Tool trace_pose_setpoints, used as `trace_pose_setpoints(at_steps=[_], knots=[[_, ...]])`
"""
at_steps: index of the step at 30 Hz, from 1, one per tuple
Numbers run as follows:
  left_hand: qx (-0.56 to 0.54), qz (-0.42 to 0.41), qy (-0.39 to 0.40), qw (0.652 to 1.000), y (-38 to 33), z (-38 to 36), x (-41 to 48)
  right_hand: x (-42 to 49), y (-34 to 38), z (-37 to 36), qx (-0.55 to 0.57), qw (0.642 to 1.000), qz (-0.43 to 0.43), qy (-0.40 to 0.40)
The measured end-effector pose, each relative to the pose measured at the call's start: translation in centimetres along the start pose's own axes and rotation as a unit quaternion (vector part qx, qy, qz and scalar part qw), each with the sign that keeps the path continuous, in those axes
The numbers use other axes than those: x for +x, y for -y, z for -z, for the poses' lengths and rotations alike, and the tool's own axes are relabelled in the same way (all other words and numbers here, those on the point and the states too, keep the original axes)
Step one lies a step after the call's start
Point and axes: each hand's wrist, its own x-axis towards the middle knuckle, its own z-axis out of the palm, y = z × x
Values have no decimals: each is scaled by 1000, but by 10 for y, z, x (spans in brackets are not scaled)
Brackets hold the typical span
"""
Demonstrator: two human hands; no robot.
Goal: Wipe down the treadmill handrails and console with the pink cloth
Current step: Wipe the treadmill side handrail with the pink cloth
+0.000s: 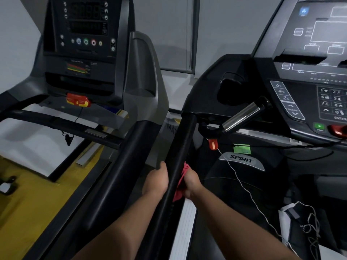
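One pink cloth (pixel 180 192) is all you have to work with. It sits bunched low in the centre of the frame, against the right side of the black handrail (pixel 181 147). Your right hand (pixel 191 183) has its fingers curled round the cloth and presses it to the rail. Your left hand (pixel 156 180) clasps the same rail from the left, thumb lying up along it, fingers out of sight underneath. By the look of it the cloth is light, soft and limp: cup it and it should wrap the tube, loosen and it may slip out. The rail looks stiff and smooth, so expect it to slide easily. Count two hands and two machines, the Spirit treadmill (pixel 242 159) and the neighbouring treadmill (pixel 146 81). You also have the console (pixel 309 87) at the right edge, a second console (pixel 84 25) upper left, and one chrome grip bar (pixel 242 115).
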Motion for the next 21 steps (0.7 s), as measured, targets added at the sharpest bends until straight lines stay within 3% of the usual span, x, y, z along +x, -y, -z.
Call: trace_pose_setpoints(at_steps=[6,10,15,21], knots=[[-24,-4,-33,999,0,1,-1,-10,-13,0,17,997,-49,60],[-36,-3,-25,999,1,-1,3,-20,-6,2,-31,998,-42,26],[-43,-6,-28,999,1,-3,5,-25,-4,7,-198,967,136,-83],[-80,-36,-56,995,4,-3,4,-25,18,-4,-249,930,257,-87]])
